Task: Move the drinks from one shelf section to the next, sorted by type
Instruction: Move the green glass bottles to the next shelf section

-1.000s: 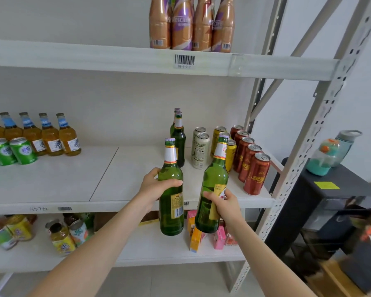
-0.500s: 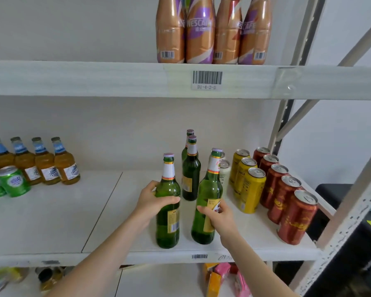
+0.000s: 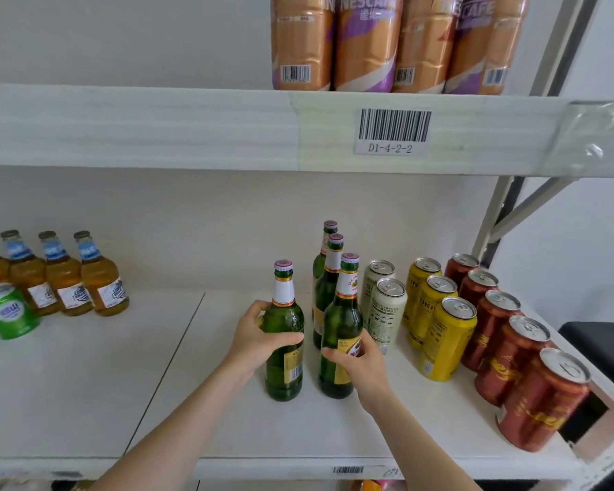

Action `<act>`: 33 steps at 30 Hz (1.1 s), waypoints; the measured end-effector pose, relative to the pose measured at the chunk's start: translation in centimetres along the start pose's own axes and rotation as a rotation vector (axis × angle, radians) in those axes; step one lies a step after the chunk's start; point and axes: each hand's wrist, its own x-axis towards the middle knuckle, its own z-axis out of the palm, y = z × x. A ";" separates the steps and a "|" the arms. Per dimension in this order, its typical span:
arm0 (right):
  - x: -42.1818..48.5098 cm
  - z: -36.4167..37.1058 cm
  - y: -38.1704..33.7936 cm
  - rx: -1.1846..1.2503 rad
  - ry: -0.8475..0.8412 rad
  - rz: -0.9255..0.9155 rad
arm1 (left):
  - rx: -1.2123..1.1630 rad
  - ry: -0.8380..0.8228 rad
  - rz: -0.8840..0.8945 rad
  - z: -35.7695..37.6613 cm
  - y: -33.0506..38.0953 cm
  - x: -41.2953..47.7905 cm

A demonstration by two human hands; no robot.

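Green bottle [image 3: 285,320] gripped by the left hand [image 3: 259,340], its twin [image 3: 341,324] by the right hand [image 3: 360,359], both upright at the shelf [image 3: 227,419]. Just beyond the right hand stand more bottles [image 3: 325,295] and pale cans [image 3: 387,313]; a forward nudge could topple them.

We see 2 green glass bottles w/ white neck labels, upright on the shelf [image 3: 227,419], right section. Left bottle [image 3: 280,380] is gripped by the left hand [image 3: 252,340], right bottle [image 3: 337,320] by the right hand [image 3: 364,363]. 2 matching rear bottles [image 3: 325,295] stand just behind.
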 end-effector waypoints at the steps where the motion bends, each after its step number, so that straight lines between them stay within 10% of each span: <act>1: 0.3 0.0 0.0 0.001 -0.003 -0.003 | 0.001 -0.005 0.007 0.0 -0.1 0.2; 33: 0.7 0.5 0.9 -0.113 0.077 -0.022 | 0.108 -0.047 0.101 -1.0 -1.0 -0.5</act>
